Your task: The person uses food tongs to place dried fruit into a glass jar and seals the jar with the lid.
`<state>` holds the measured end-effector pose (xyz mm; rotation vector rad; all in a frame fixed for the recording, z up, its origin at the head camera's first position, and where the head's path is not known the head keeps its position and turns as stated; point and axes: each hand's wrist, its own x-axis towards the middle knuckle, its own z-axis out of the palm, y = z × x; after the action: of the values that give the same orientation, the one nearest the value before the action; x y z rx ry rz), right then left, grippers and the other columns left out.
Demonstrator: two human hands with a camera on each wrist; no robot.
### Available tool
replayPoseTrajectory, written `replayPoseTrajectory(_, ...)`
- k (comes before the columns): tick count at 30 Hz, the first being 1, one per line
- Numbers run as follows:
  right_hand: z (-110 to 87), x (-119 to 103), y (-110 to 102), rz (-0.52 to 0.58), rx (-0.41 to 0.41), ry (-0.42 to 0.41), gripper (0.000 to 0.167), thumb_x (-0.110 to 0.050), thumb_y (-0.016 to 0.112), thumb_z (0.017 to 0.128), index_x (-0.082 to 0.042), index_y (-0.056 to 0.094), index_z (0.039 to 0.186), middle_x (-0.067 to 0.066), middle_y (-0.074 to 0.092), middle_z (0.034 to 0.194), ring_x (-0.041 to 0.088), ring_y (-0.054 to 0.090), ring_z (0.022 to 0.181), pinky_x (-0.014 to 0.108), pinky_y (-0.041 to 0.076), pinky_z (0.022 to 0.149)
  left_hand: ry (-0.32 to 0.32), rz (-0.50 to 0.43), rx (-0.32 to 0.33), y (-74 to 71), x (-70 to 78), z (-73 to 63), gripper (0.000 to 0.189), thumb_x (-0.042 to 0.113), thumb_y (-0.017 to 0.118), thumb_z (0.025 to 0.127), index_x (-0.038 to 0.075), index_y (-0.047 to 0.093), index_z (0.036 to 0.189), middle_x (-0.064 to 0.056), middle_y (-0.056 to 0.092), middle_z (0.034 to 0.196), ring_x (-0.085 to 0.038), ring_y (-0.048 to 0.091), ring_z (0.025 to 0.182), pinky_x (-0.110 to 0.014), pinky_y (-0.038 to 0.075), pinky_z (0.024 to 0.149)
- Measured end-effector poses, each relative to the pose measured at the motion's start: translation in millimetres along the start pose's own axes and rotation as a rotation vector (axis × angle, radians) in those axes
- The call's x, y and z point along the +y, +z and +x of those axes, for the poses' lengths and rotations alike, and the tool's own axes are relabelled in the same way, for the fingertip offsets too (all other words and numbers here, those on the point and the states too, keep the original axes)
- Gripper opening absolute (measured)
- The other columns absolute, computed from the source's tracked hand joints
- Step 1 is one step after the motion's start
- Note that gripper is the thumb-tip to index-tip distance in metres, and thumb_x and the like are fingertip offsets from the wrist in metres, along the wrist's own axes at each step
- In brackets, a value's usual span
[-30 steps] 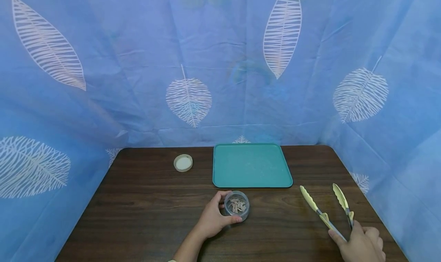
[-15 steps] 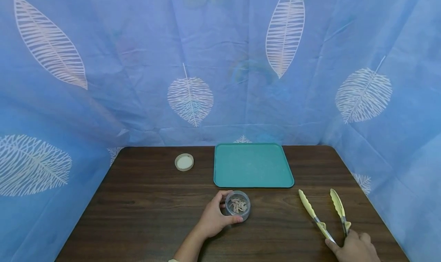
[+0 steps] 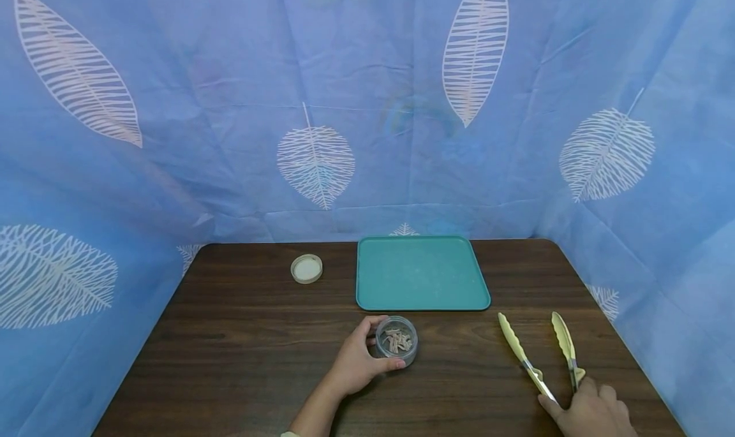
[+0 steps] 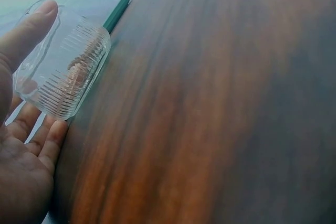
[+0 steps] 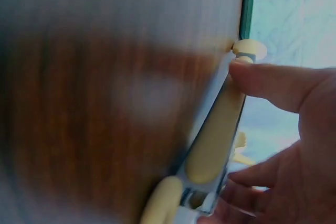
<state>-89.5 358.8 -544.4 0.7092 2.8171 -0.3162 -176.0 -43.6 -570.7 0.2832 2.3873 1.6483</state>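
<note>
My left hand [image 3: 355, 362] holds a clear round jar [image 3: 409, 355] on the table, thumb on its near side and fingers on the far side. Short pale brown, stick-like pieces [image 3: 396, 341] lie in the open jar; the left wrist view shows its ribbed clear wall [image 4: 58, 93]. At the right, my right hand [image 3: 594, 413] grips a pair of tongs [image 3: 540, 381] with pale yellow tips and metal arms. Their two arms are spread apart and point away from me. In the right wrist view my thumb presses one yellow-padded arm [image 5: 212, 135], with my other fingers curled at the opposite side.
A teal tray [image 3: 422, 274] lies behind the jar near the table's far edge. To its left is a round lid [image 3: 307, 269] with a white inside. The dark wooden table [image 3: 241, 360] is bordered by a blue leaf-print cloth [image 3: 379, 169] at the back and sides.
My right hand and the tongs have shifted slightly left and nearer to me, and the tongs have turned a little. My left hand and the jar stay put.
</note>
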Motion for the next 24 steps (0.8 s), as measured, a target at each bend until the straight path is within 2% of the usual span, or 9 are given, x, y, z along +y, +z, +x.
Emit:
replayPoseTrajectory(3, -3.9, -8.4, -1.2, 0.027, 0.101, 0.009, 0.103, -0.059, 0.083, 0.089, 0.024, 0.045, 0.136, 0.042, 0.050, 0.109, 0.059, 0.054, 0.103, 0.064, 0.051, 0.085, -0.002, -0.003, 0.000, 0.4, 0.1, 0.4, 0.084, 0.040, 0.098, 0.081, 0.029, 0.055, 0.153, -0.002, 0.064, 0.147, -0.026, 0.061, 0.131, -0.048, 0.053, 0.111)
replayPoseTrajectory(4, -4.5, -11.7, -2.8, 0.040, 0.112, -0.001, 0.109, -0.060, 0.082, 0.089, 0.023, 0.040, 0.145, 0.046, 0.047, 0.117, 0.064, 0.051, 0.109, 0.068, 0.049, 0.088, -0.002, -0.005, 0.000, 0.5, 0.2, 0.4, 0.084, 0.040, 0.098, 0.081, 0.028, 0.055, 0.152, -0.002, 0.064, 0.147, -0.026, 0.061, 0.131, -0.048, 0.052, 0.111)
replayPoseTrajectory(6, -5.8, -18.3, -7.6, 0.066, 0.088, -0.027, 0.120, -0.066, 0.077, 0.092, 0.022, 0.027, 0.157, 0.052, 0.038, 0.134, 0.071, 0.041, 0.124, 0.076, 0.044, 0.098, -0.002, -0.004, 0.001, 0.6, 0.2, 0.5, 0.084, 0.040, 0.098, 0.081, 0.028, 0.055, 0.152, -0.002, 0.064, 0.146, -0.025, 0.061, 0.131, -0.048, 0.052, 0.111)
replayPoseTrajectory(8, -6.8, -25.9, -13.5, 0.097, 0.043, -0.044, 0.128, -0.072, 0.070, 0.094, 0.020, 0.014, 0.162, 0.054, 0.028, 0.146, 0.074, 0.030, 0.134, 0.083, 0.037, 0.104, -0.004, -0.002, 0.002, 0.5, 0.4, 0.3, 0.084, 0.040, 0.098, 0.081, 0.028, 0.055, 0.153, -0.002, 0.064, 0.146, -0.025, 0.061, 0.132, -0.048, 0.052, 0.112)
replayPoseTrajectory(11, -8.2, -37.5, -21.0, 0.124, -0.005, -0.064, 0.136, -0.082, 0.061, 0.095, 0.018, 0.002, 0.165, 0.053, 0.017, 0.157, 0.076, 0.015, 0.144, 0.088, 0.025, 0.113, -0.006, 0.006, 0.002, 0.2, 0.4, 0.0, 0.085, 0.041, 0.098, 0.081, 0.028, 0.054, 0.153, -0.003, 0.064, 0.146, -0.026, 0.061, 0.132, -0.048, 0.053, 0.112)
replayPoseTrajectory(14, -9.2, -49.2, -25.5, 0.149, -0.018, -0.106, 0.137, -0.083, 0.060, 0.094, 0.016, -0.003, 0.166, 0.052, 0.011, 0.162, 0.076, 0.008, 0.147, 0.089, 0.017, 0.115, -0.007, 0.007, 0.001, 0.2, 0.7, 0.0, 0.085, 0.041, 0.098, 0.081, 0.028, 0.054, 0.153, -0.003, 0.064, 0.146, -0.026, 0.061, 0.132, -0.048, 0.053, 0.112)
replayPoseTrajectory(19, -14.3, -71.4, -27.3, 0.153, 0.010, -0.279, 0.130, -0.068, 0.071, 0.097, 0.017, -0.001, 0.166, 0.049, 0.012, 0.164, 0.071, 0.013, 0.148, 0.087, 0.019, 0.116, 0.001, -0.003, 0.004, 0.3, 1.3, 0.6, 0.083, 0.039, 0.098, 0.081, 0.027, 0.056, 0.152, -0.002, 0.065, 0.144, -0.024, 0.061, 0.132, -0.045, 0.053, 0.112)
replayPoseTrajectory(24, -26.5, -103.2, -25.8, 0.234, -0.002, -0.427, 0.122, -0.054, 0.080, 0.096, 0.009, 0.007, 0.170, 0.042, 0.019, 0.165, 0.066, 0.024, 0.147, 0.081, 0.035, 0.113, 0.006, -0.008, 0.005, 0.1, 2.0, 0.9, 0.084, 0.037, 0.099, 0.081, 0.026, 0.055, 0.152, -0.002, 0.066, 0.143, -0.024, 0.061, 0.131, -0.043, 0.053, 0.111)
